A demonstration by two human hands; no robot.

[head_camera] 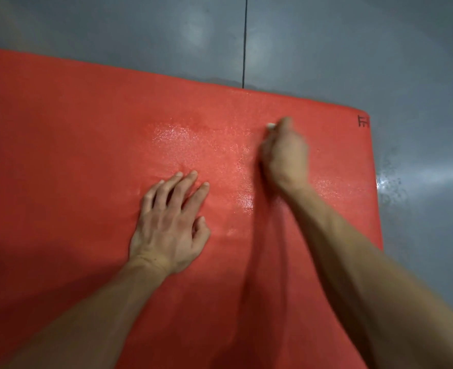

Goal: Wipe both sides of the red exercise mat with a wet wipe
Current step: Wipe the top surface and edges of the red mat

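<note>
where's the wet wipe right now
In the head view, the wet wipe peeks out from under the right hand, on the red mat near its far right corner.

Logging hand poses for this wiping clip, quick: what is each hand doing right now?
Left hand: open, fingers spread, pressing flat on the red mat.
Right hand: curled around the white wet wipe, blurred.

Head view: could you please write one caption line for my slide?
Left hand rests flat on the red mat while the right hand wipes it with a white wipe.
</note>
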